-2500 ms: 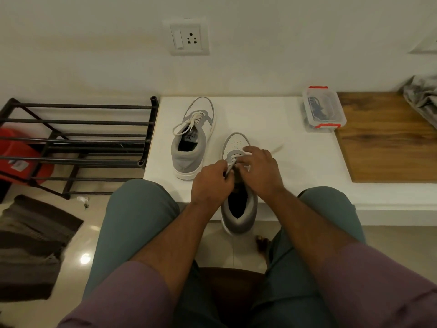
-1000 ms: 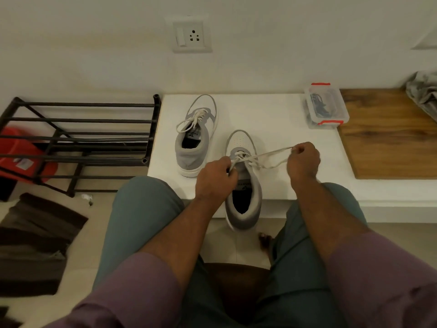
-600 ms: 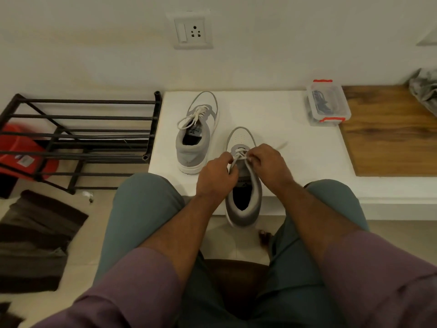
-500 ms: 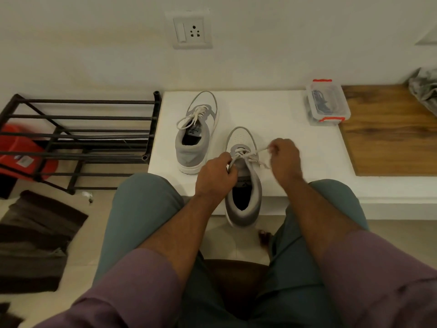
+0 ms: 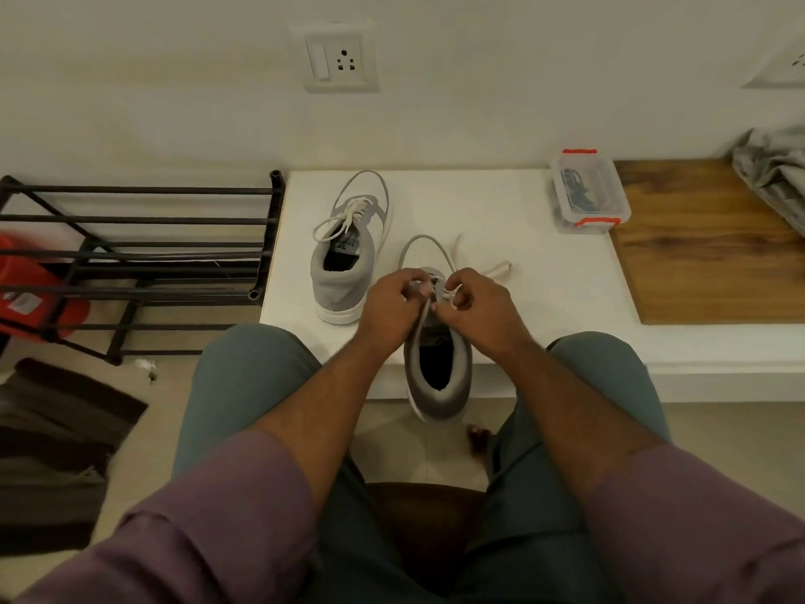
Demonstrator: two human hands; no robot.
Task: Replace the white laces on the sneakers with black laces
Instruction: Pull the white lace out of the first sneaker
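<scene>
Two grey and white sneakers stand on a white ledge [image 5: 544,298]. The near sneaker [image 5: 438,377] hangs partly over the ledge's front edge, heel toward me. My left hand [image 5: 390,309] and my right hand [image 5: 477,307] meet over its lace holes, and each pinches the white lace [image 5: 494,269], whose loose end trails to the right on the ledge. The far sneaker [image 5: 348,250] sits to the left with its white lace [image 5: 344,215] tied in. A clear plastic box [image 5: 588,191] with orange clips holds dark laces at the back right.
A black metal shoe rack [image 5: 139,255] stands left of the ledge, with a red tub [image 5: 26,294] behind it. A wooden board [image 5: 714,246] lies right of the ledge with grey cloth [image 5: 775,176] on it. A dark mat [image 5: 56,451] lies on the floor.
My right hand drew the white lace out to the right, then came back to the lace holes beside my left hand. More loose lace now lies on the ledge.
</scene>
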